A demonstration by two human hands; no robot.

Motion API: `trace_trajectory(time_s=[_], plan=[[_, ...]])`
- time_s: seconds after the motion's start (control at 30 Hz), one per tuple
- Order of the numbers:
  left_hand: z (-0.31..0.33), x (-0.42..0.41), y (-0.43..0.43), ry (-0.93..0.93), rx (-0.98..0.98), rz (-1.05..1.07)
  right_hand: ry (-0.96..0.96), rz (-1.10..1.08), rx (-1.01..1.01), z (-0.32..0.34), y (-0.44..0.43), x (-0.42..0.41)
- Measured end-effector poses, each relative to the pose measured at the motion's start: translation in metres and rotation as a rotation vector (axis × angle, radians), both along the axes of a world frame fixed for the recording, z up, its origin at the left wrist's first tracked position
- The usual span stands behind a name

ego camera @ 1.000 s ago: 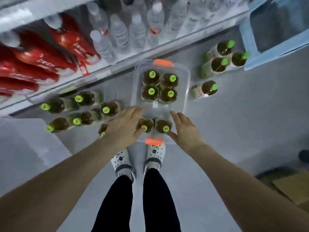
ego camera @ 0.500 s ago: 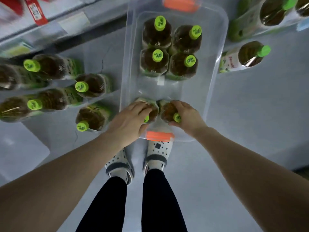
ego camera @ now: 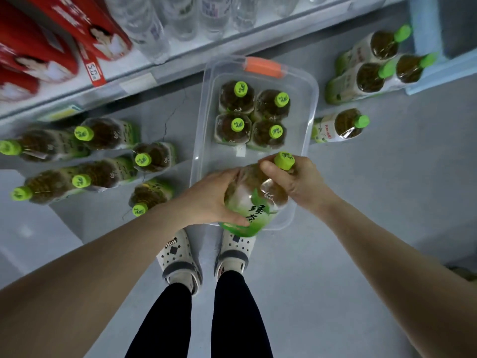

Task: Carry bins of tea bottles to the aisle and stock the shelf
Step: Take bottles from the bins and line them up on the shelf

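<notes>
Clear, soft-walled plastic forms the bin (ego camera: 307, 140), a rounded rectangular tub with an orange latch (ego camera: 263, 67) on its far rim. It rests on the smooth grey floor (ego camera: 387, 215) in front of the person's white perforated clogs (ego camera: 178, 257).

Four tea bottles (ego camera: 251, 116) stand upright in a two-by-two block in the far half of the bin, each with a ribbed lime-green cap and dark brown liquid inside faceted transparent walls.

Both hands grip a lifted tea bottle (ego camera: 254, 200), which is tilted above the near end of the bin. The left hand (ego camera: 206, 200) is curled around the lower body, fingers wrapped onto the glossy green-and-white label sleeve. The right hand (ego camera: 299, 182) is closed around the shoulder and neck, just below the cap (ego camera: 284, 160). Whether a second bottle lies behind the held one cannot be told.

Six bottles of the same type (ego camera: 103, 156) stand on the floor left of the bin, close together. Four more with paler labels (ego camera: 361, 76) stand to its right, three near a pale blue panel (ego camera: 423, 45) and one just beside the bin wall.

A white metal shelf (ego camera: 160, 73) runs along the top, carrying clear ridged water bottles (ego camera: 157, 27) and red cartons (ego camera: 85, 29), with a price tag (ego camera: 93, 71) on its edge.
</notes>
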State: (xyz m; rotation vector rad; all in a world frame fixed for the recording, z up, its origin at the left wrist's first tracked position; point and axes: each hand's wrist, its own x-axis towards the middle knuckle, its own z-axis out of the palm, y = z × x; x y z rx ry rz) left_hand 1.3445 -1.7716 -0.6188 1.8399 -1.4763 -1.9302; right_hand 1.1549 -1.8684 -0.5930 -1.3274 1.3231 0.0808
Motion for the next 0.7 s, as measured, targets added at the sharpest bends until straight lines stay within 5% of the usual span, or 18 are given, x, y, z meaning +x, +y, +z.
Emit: trace_trajectory(time_s=[0.1,0.23,0.3,0.4,0.5,0.7], plan=[[0.019,0.008,0.006,0.071,0.112,0.211,-0.117,-0.155,0.086,0.016,0.009,0.019],[0.02,0.036,0.035,-0.064,0.108,0.379,-0.238,-0.239,0.16,-0.001,0.029,0.046],[0.015,0.051,0.05,-0.147,0.159,0.534,-0.144,-0.226,0.125,-0.029,0.046,0.049],[-0.004,0.077,0.07,-0.218,0.201,0.759,0.18,0.139,-0.03,-0.08,0.08,0.042],[-0.026,0.093,0.088,-0.19,0.187,0.892,0.172,0.363,-0.08,-0.121,0.111,0.04],[-0.053,0.093,0.101,-0.117,0.156,0.963,0.127,0.108,-0.156,-0.162,0.104,0.051]])
